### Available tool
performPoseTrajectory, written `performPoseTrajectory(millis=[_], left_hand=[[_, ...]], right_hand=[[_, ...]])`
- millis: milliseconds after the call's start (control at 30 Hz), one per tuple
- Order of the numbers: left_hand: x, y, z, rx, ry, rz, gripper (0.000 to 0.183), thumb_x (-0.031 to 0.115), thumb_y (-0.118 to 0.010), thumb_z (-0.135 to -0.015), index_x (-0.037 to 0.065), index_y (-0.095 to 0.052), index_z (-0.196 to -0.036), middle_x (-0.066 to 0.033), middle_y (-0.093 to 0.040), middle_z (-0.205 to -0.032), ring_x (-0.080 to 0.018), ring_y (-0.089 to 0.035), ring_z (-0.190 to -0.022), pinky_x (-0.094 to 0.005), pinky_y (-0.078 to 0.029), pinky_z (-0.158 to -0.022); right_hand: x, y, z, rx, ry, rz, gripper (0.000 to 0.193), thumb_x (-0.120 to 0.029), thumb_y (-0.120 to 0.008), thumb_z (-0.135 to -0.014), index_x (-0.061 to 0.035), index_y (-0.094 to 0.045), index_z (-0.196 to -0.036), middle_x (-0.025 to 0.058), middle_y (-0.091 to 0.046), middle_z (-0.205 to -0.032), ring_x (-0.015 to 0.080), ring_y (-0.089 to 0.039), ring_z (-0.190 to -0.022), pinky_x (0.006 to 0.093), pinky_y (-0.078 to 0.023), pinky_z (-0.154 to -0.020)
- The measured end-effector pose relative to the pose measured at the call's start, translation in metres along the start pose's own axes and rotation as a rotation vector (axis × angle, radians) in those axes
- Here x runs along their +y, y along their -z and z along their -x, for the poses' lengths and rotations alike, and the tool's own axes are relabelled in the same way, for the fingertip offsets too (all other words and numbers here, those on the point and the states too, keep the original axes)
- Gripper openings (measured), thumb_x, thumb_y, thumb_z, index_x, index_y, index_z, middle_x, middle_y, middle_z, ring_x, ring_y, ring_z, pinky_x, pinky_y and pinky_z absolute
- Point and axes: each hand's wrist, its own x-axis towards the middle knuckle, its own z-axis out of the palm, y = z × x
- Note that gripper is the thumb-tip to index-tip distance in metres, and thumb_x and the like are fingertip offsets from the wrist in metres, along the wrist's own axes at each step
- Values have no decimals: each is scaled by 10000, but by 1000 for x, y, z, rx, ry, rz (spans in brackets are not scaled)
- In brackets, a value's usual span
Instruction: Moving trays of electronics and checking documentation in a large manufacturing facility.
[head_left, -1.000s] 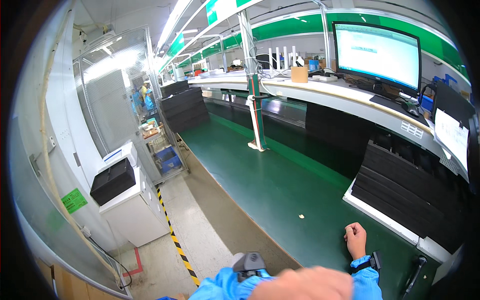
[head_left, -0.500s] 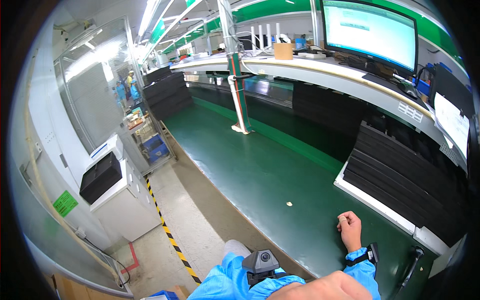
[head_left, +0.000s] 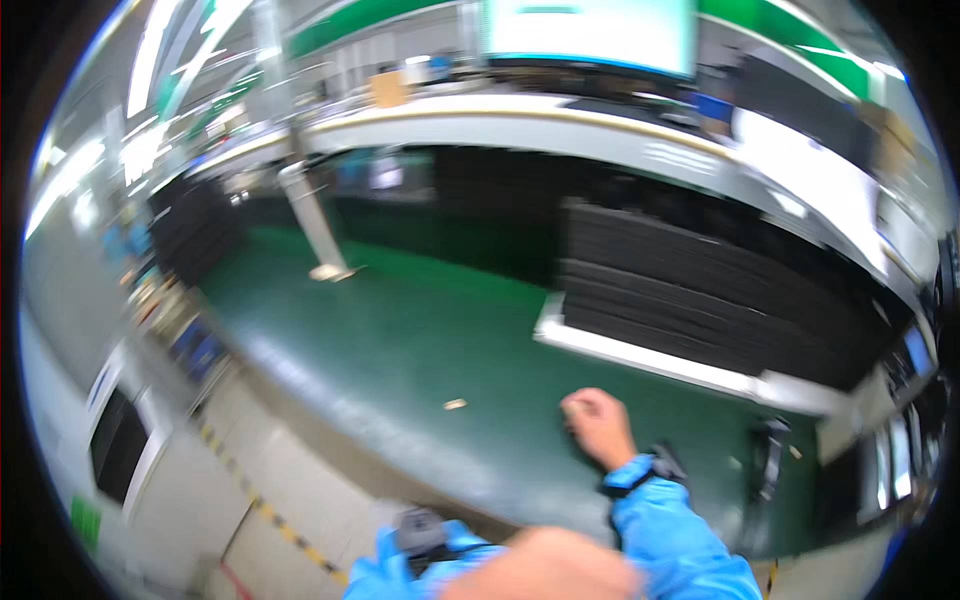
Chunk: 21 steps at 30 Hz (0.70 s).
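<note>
My right hand [head_left: 598,425], in a blue sleeve with a black band at the wrist, is over the green tabletop [head_left: 400,350]. Its fingers are curled closed; whatever they might hold is hidden. To its left lies a small tan scrap [head_left: 455,404], apart from the hand. Across the lower edge comes my left hand [head_left: 545,565], blurred and close, its fingers out of sight. A small dark camera [head_left: 420,530] is strapped at that wrist over the blue sleeve. Right of my right arm is a black handled object [head_left: 768,458], too smeared to name.
Black flat sheets or trays [head_left: 690,285] are stacked on a white base [head_left: 640,352] beyond my right hand. Above runs a shelf [head_left: 500,115] with a monitor [head_left: 590,35]. A post [head_left: 315,220] rises from the table. At left, a striped line [head_left: 270,510] marks the floor.
The view has swung to the right and blurred, so the post, scrap and stack sit further left. My right hand stays over the table, fingers still curled.
</note>
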Motion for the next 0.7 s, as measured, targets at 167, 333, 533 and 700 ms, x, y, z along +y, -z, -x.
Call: performPoseTrajectory(millis=[167, 333, 533, 700], left_hand=[[-21, 58, 14, -129, 62, -133, 271, 249, -511, -933, -16, -562, -916, -159, -574, -747, -274, -542, -611, -388, -440, -561], [-107, 130, 77, -397, 388, -926, 91, 51, -540, -762, 7, -461, -761, -76, -476, -663, -175, -432, -568, -296, -319, -528], [-176, 184, 167, -231, 761, -1096, 102, -20, -562, -773, 3, -465, -796, -66, -493, -704, -138, -499, -591, -276, -423, -557], [-177, 210, 187, -7, 901, -889, 104, -29, -549, -806, 19, -458, -820, -31, -484, -722, -98, -484, -580, -267, -422, -529]], right_hand=[[1, 12, 1, 12, 157, 13, 181, -204, -604, -874, -25, -626, -860, 90, -609, -707, 139, -558, -650, 311, -469, -622], [9, 16, -2, 59, 176, -202, 151, -169, -604, -895, -19, -617, -887, 15, -585, -706, 77, -517, -666, 269, -448, -610], [24, 40, -15, 306, 127, -431, 102, -106, -552, -950, -24, -582, -1002, 6, -608, -814, 57, -562, -742, 221, -469, -631], [23, 43, -13, 230, -13, -587, 141, -95, -537, -946, -18, -566, -1060, 30, -621, -807, 73, -585, -705, 237, -470, -593]])
